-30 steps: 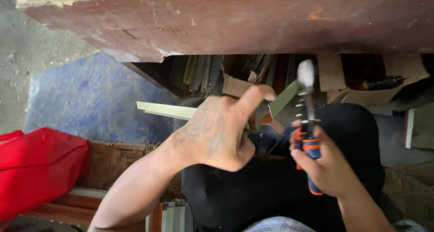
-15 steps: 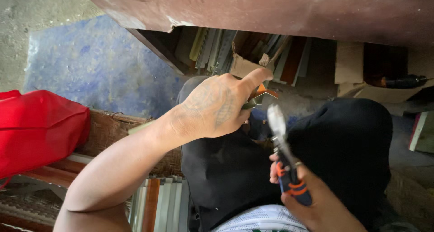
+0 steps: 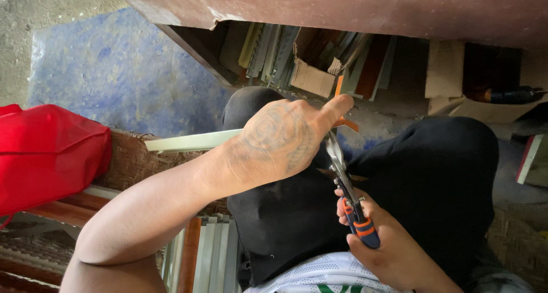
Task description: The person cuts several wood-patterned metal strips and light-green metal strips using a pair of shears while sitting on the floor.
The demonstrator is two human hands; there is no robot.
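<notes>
Left hand (image 3: 279, 142) closed around a pale green strip (image 3: 191, 140), which runs out past the wrist toward the red bag (image 3: 48, 156). Right hand (image 3: 388, 253) wrapped on the orange-blue handles of the snips (image 3: 347, 190), blades now up under the left hand's fingers; half a second ago they sat lower, apart from it. Stacked strips (image 3: 205, 259) lie below the left forearm.
</notes>
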